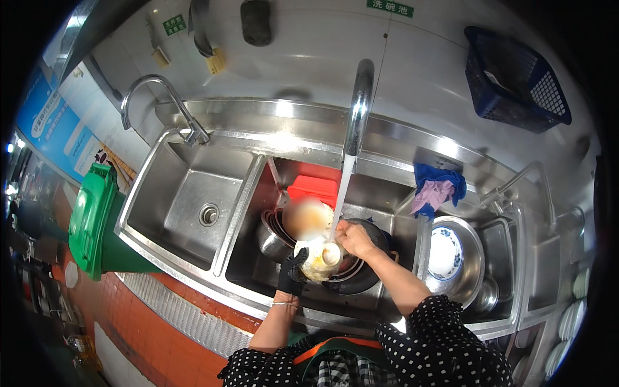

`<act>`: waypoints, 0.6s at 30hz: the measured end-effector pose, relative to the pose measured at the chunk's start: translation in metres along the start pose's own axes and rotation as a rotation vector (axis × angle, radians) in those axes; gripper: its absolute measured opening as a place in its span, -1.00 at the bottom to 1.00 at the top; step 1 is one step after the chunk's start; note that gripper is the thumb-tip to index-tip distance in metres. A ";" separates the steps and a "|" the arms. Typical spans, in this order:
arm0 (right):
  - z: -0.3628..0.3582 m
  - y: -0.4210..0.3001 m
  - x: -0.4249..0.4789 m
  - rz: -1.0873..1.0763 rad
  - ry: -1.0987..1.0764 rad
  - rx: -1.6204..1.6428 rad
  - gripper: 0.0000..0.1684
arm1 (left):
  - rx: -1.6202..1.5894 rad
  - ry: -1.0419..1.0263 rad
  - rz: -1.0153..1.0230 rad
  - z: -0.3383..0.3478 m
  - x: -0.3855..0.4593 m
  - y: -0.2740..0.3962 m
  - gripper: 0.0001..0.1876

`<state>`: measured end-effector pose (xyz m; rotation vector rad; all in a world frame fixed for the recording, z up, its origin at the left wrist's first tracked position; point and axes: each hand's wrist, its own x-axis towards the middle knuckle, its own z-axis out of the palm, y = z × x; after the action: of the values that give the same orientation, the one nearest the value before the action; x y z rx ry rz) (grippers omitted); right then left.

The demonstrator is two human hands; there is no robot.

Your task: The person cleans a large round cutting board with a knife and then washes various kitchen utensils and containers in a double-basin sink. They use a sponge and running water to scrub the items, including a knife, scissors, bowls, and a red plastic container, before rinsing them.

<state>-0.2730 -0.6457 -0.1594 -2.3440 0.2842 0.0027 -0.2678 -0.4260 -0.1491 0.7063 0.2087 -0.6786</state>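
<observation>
My left hand point(292, 273), in a black glove, grips the near left edge of a pale, yellow-stained dish point(316, 263) over the middle sink basin. A small round pale shape point(331, 254) shows on the dish; whether it is a separate cup or part of the dish is unclear. My right hand point(357, 238) is bare, its fingers bent beside the water stream point(344, 188) at the dish's far right. Whether those fingers hold anything is hidden. Below lie a dark pan point(360, 285) and metal bowls point(275, 242). A round patch behind the dish is blurred.
A red plastic container point(314, 187) sits at the middle basin's back. The tall faucet point(360, 106) arches overhead. Cloths point(437, 191) hang over the right divider. A patterned white bowl point(445, 251) rests in a metal basin point(471, 242). A green bin point(94, 222) stands left.
</observation>
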 end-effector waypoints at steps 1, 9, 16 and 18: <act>0.003 -0.004 -0.002 -0.008 0.072 -0.087 -0.80 | 0.007 0.011 0.007 0.002 -0.001 -0.002 -0.62; 0.003 0.028 0.002 0.020 0.111 -0.115 -0.80 | -0.083 -0.100 -0.018 0.006 -0.002 -0.010 -0.60; -0.002 0.046 -0.013 0.042 -0.005 0.065 -0.71 | -0.042 -0.194 -0.022 0.011 -0.001 -0.013 -0.54; -0.007 0.059 -0.012 0.159 -0.126 0.484 -0.64 | -0.040 -0.168 -0.050 0.004 0.003 -0.017 -0.52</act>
<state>-0.2978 -0.6887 -0.1947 -1.8292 0.3627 0.1431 -0.2765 -0.4395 -0.1561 0.6040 0.0853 -0.7759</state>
